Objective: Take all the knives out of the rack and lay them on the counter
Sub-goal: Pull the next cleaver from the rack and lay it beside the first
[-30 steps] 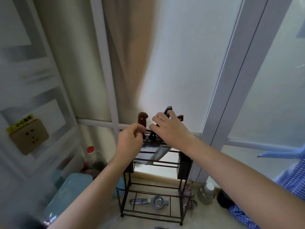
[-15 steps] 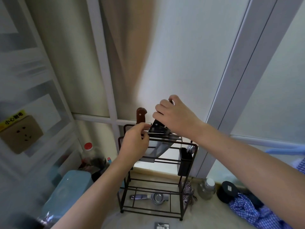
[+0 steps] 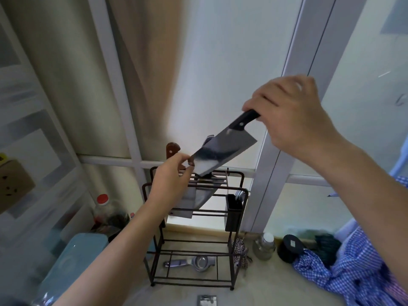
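Observation:
A dark wire rack (image 3: 236, 219) stands on the counter against the window. My right hand (image 3: 287, 115) is closed on the black handle of a cleaver (image 3: 220, 154), held tilted above the rack with its blade pointing down-left. My left hand (image 3: 171, 180) rests at the rack's top rail, fingertips pinching the cleaver's lower blade corner. A brown-handled knife (image 3: 172, 150) still stands in the rack behind my left hand. Other blades (image 3: 199, 199) hang inside the rack below, and a black handle (image 3: 208, 139) peeks out behind the cleaver.
A black utensil cup (image 3: 233, 214) hangs on the rack's right side. A metal squeezer (image 3: 194, 262) lies under the rack. A blue checked cloth (image 3: 344, 272), a small jar (image 3: 263, 247) and a black lid (image 3: 290, 248) sit right. A red-capped bottle (image 3: 103, 208) and a blue container (image 3: 72, 259) sit left.
My right hand has pulled the cleaver up and to the right, out of the rack. My left hand has shifted from the rack's top to the blade's lower corner.

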